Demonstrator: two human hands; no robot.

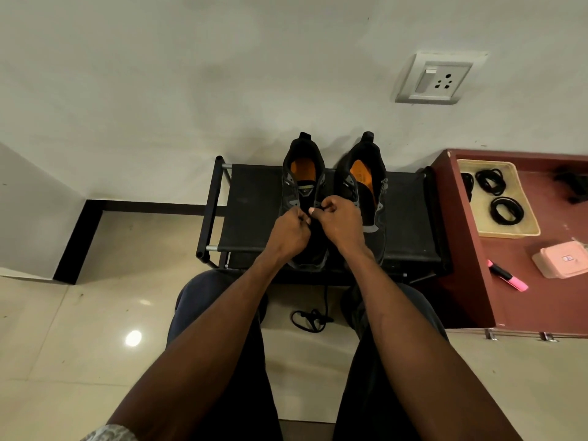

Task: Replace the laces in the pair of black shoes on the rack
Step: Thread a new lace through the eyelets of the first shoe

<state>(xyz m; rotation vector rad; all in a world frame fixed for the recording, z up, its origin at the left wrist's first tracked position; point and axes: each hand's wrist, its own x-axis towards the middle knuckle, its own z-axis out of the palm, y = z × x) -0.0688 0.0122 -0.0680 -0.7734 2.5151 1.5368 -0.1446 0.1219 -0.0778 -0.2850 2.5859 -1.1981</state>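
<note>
Two black shoes with orange insoles stand side by side on a black rack point(251, 218), toes toward me. Over the middle of the left shoe point(304, 173), both hands work at the lacing. My left hand point(288, 232) has its fingers curled and pinches a black lace at the eyelets. My right hand point(342, 219) pinches the lace from the other side, thumb pressed to it. The hands hide most of the lace. The right shoe point(364, 183) stands untouched with no lace showing. A loose black lace point(310, 319) lies on the floor between my knees.
A maroon table point(525, 259) at the right carries a beige tray point(528, 229) with coiled black laces point(506, 210), a pink marker point(507, 275) and a pink box point(561, 259). Behind the rack is the white wall with a socket point(437, 79). Beige tiled floor lies at the left.
</note>
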